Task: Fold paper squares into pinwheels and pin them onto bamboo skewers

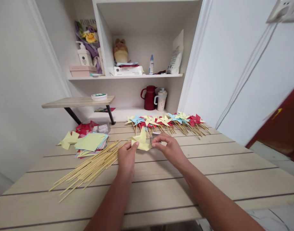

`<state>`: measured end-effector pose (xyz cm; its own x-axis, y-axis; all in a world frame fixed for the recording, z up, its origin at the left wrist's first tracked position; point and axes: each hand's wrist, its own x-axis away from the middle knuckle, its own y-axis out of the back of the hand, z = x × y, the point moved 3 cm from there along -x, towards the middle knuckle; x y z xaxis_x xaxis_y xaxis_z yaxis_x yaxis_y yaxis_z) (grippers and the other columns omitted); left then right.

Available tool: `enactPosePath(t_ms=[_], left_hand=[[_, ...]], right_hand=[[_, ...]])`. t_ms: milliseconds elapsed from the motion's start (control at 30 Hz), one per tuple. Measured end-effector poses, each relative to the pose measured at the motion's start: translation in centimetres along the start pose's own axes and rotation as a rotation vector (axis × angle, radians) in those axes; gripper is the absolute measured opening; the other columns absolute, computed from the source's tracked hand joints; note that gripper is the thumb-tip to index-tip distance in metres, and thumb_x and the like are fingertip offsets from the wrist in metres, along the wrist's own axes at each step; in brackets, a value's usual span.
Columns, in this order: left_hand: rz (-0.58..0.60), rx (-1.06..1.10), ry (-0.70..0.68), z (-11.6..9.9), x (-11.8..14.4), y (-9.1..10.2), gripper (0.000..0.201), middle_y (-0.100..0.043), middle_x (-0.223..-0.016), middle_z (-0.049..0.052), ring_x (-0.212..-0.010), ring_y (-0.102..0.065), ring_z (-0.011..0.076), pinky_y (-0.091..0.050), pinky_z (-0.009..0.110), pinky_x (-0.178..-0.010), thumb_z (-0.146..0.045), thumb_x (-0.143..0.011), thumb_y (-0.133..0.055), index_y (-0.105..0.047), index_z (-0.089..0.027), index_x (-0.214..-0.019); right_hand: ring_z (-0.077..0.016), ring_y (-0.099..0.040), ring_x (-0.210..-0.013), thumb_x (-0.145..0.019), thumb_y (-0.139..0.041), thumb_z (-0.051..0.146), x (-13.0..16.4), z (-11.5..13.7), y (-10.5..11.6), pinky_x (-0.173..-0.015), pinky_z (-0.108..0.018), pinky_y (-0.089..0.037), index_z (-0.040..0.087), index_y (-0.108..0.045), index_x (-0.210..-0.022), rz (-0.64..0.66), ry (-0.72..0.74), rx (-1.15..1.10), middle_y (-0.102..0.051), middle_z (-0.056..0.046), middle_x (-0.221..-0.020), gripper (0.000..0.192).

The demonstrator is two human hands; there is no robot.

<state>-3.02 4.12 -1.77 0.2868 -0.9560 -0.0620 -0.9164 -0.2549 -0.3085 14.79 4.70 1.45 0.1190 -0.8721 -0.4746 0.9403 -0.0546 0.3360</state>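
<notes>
In the middle of the head view, a pale yellow paper pinwheel [141, 141] with folded blades is held just above the table. My left hand [127, 156] is closed on its left side, thumb on top. My right hand [167, 146] is pinched by the pinwheel's right edge; what sits between its fingertips is too small to make out. Partly hidden behind the right fingers is a small clear item [156, 135]. Left of my left hand lies a loose bundle of thin wooden sticks [94, 166].
Finished-looking pinwheels on sticks [164, 120] lie along the table's back. At left are stacked square papers [91, 142], a yellow folded paper [68, 140], red folded papers [83, 129] and a clear box [101, 128]. A small raised shelf [76, 102], red jug [150, 98] and cup [162, 100] stand behind.
</notes>
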Motion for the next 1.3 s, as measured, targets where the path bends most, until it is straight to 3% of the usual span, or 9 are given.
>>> enactPosePath(t_ms=[200, 400, 533, 1000, 1300], left_hand=[[0.022, -0.174, -0.179, -0.6, 0.2, -0.4, 0.018, -0.073, -0.080, 0.005, -0.079, -0.064, 0.0205, -0.047, 0.029, -0.074, -0.032, -0.070, -0.074, -0.077, -0.017, -0.081], [0.053, -0.245, -0.321, -1.3, 0.6, -1.1, 0.007, -0.072, -0.083, 0.006, -0.085, -0.063, 0.0221, -0.046, 0.030, -0.080, -0.026, -0.069, -0.074, -0.077, -0.020, -0.070], [0.066, -0.229, -0.334, -1.6, 0.8, -1.3, 0.003, -0.071, -0.083, 0.006, -0.083, -0.063, 0.0210, -0.045, 0.030, -0.080, -0.023, -0.068, -0.075, -0.076, -0.020, -0.069], [0.055, -0.242, -0.314, -1.6, 1.1, -1.4, 0.005, -0.071, -0.080, 0.005, -0.078, -0.062, 0.0191, -0.045, 0.027, -0.075, -0.023, -0.069, -0.075, -0.075, -0.019, -0.071], [0.082, -0.205, -0.209, -0.4, 1.0, -1.4, 0.014, -0.073, -0.078, 0.004, -0.074, -0.063, 0.0190, -0.047, 0.027, -0.070, -0.031, -0.072, -0.073, -0.072, -0.018, -0.078]], right_hand=[[-0.0235, -0.054, -0.111, -0.077, -0.073, 0.032, 0.4, 1.1, -0.8, -0.099, -0.038, -0.039, 0.024, -0.072, -0.073, 0.007, 0.072, -0.061, -0.058, -0.005, -0.110, 0.009], [-0.0218, -0.057, -0.097, -0.078, -0.071, 0.030, 0.4, 1.0, -1.1, -0.092, -0.036, -0.041, 0.023, -0.070, -0.073, 0.036, 0.042, -0.060, -0.061, -0.004, -0.096, 0.009], [-0.0200, -0.058, -0.084, -0.080, -0.068, 0.028, 0.4, 1.0, -1.1, -0.082, -0.032, -0.042, 0.023, -0.069, -0.073, 0.033, 0.038, -0.014, -0.064, -0.001, -0.080, 0.008], [-0.0187, -0.060, -0.080, -0.080, -0.065, 0.028, 0.4, 1.4, -1.0, -0.076, -0.030, -0.044, 0.022, -0.067, -0.072, 0.028, 0.031, 0.014, -0.068, -0.002, -0.080, 0.010], [-0.0180, -0.062, -0.077, -0.079, -0.064, 0.027, 0.4, 1.5, -1.0, -0.075, -0.028, -0.045, 0.021, -0.065, -0.070, 0.027, -0.011, 0.001, -0.070, -0.001, -0.077, 0.011]])
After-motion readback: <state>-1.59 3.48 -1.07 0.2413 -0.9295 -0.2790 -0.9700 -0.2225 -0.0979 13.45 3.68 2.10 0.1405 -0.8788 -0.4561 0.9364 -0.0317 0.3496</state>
